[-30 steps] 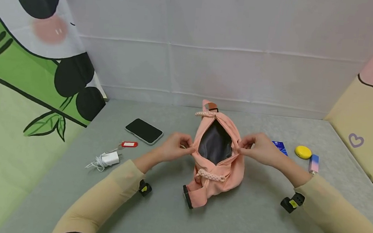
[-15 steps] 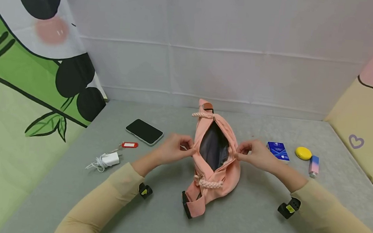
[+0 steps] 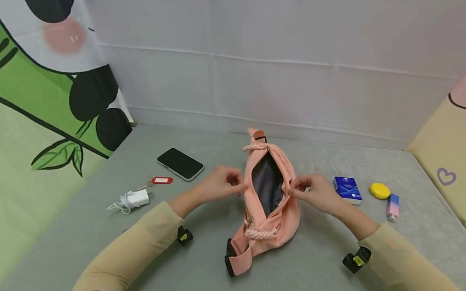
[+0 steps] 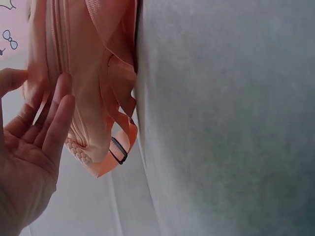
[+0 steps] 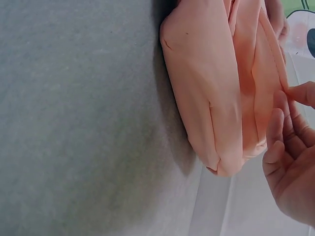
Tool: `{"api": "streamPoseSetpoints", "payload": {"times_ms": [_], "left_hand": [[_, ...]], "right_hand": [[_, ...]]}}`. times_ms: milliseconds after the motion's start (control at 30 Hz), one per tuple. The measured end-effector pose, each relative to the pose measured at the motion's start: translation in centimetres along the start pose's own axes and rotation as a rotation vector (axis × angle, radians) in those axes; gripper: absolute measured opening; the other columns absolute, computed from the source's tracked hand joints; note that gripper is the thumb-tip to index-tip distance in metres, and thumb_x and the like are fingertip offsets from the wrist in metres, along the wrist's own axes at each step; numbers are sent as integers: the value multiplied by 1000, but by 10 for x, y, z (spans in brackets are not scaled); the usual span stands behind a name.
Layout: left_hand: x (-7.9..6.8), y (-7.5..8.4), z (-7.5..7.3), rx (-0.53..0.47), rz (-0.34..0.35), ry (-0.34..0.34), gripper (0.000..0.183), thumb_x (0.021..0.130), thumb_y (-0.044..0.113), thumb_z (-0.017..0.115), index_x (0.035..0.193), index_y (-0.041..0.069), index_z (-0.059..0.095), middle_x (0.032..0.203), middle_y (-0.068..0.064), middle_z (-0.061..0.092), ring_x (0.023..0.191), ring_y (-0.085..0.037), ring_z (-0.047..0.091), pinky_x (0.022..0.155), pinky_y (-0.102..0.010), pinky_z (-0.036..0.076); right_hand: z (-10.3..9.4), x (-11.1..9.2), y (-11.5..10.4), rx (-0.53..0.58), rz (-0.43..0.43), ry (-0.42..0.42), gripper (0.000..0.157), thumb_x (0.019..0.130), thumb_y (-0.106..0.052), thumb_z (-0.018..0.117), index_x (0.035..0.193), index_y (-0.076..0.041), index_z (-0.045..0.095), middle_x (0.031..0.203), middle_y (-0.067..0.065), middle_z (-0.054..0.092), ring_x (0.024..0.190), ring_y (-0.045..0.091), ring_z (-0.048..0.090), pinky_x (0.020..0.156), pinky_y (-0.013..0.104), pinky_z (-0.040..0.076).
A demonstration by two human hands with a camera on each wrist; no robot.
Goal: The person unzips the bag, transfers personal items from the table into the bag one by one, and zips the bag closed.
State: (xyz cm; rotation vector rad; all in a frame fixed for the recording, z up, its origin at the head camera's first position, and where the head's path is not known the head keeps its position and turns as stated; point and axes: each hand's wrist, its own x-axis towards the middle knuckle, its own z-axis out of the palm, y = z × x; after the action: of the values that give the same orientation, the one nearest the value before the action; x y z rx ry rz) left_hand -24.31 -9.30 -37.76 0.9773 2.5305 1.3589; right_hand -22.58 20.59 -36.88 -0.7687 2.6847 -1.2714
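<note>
A pink fabric bag (image 3: 287, 215) stands on the grey table, its zipped mouth spread apart and a dark grey lining (image 3: 268, 185) showing inside. My left hand (image 3: 222, 185) pinches the left edge of the mouth between thumb and fingers. On the opposite edge, my right hand (image 3: 316, 192) pinches the fabric in the same way. Braided rope loops sit at both ends of the opening, and a strap with a black buckle (image 3: 230, 258) hangs toward me. In the left wrist view, a zip and a strap adjuster (image 4: 118, 151) show along the bag's side.
Left of the bag lie a smartphone (image 3: 180, 164), a red key tag (image 3: 162, 180) and a white charger with coiled cable (image 3: 133, 199). To the right are a blue packet (image 3: 347, 190), a yellow round case (image 3: 379, 190) and a pink-and-blue small tube (image 3: 393, 207). A white curtain backs the table.
The bag has turned slightly and its near end has come toward me. The right hand has shifted a little left, uncovering the blue packet. Both hands keep their pinch on the edges.
</note>
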Motion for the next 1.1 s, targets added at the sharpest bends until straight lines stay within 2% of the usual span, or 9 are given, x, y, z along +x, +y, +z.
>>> {"api": "streamPoseSetpoints", "payload": {"times_ms": [100, 200, 300, 400, 500, 600, 767, 967, 1100], "left_hand": [[2, -3, 1, -10, -91, 27, 28, 91, 33, 69, 76, 11, 63, 69, -8, 66, 66, -34, 63, 56, -29, 43], [5, -4, 2, -35, -157, 85, 32, 87, 40, 73, 81, 11, 63, 71, -7, 66, 69, -35, 64, 58, -32, 45], [9, -3, 4, -27, -181, 132, 36, 82, 41, 77, 89, 10, 61, 73, -4, 66, 71, -31, 66, 60, -34, 48], [12, -1, 8, -12, -190, 143, 42, 79, 41, 81, 95, 10, 58, 76, -1, 66, 70, -23, 65, 62, -34, 50], [16, 0, 12, -8, -159, 131, 40, 79, 34, 82, 98, 9, 57, 77, -1, 67, 69, -16, 64, 62, -32, 51], [17, -2, 15, -23, -104, 122, 32, 82, 18, 79, 101, 6, 57, 77, -2, 66, 68, -13, 63, 62, -29, 51], [14, -5, 14, -62, -49, 160, 24, 85, 1, 73, 105, 0, 61, 75, -3, 64, 62, -12, 60, 57, -25, 47], [3, 11, -4, -9, -10, 240, 14, 88, 8, 71, 101, 2, 68, 76, -1, 64, 65, -13, 61, 51, -27, 43], [0, 17, -13, 2, 13, 281, 11, 90, 12, 71, 98, 4, 72, 75, 0, 65, 65, -15, 60, 49, -27, 40]], "right_hand": [[0, 0, 0, -9, -13, -4, 10, 90, -10, 69, 80, -8, 69, 70, -3, 59, 65, 15, 50, 52, 26, 37], [0, 0, 1, -8, -15, -8, 10, 91, -10, 69, 81, -8, 69, 71, -3, 59, 66, 15, 50, 53, 26, 37], [0, 0, 1, -7, -17, -13, 9, 91, -10, 69, 82, -8, 70, 73, -2, 60, 67, 15, 51, 53, 26, 38], [1, 0, 3, -4, -11, -18, 8, 91, -11, 69, 83, -8, 70, 74, -2, 61, 68, 16, 51, 54, 26, 39], [1, 0, 3, -7, -3, -20, 9, 91, -12, 69, 83, -9, 70, 74, -2, 61, 68, 17, 51, 54, 26, 38], [1, 0, 3, -13, 2, -16, 9, 91, -12, 69, 83, -9, 70, 73, -2, 60, 68, 17, 51, 54, 26, 38], [-2, -2, 3, -1, -3, -10, 9, 91, -10, 68, 83, -8, 70, 74, -2, 61, 69, 16, 51, 55, 27, 39], [-10, -6, 6, 25, 13, -17, 12, 92, -13, 67, 83, -6, 70, 76, 3, 63, 70, 17, 51, 57, 28, 41], [-13, -9, 12, 16, 18, -33, 10, 90, -9, 67, 83, -3, 70, 76, 6, 64, 69, 17, 51, 57, 28, 41]]}}
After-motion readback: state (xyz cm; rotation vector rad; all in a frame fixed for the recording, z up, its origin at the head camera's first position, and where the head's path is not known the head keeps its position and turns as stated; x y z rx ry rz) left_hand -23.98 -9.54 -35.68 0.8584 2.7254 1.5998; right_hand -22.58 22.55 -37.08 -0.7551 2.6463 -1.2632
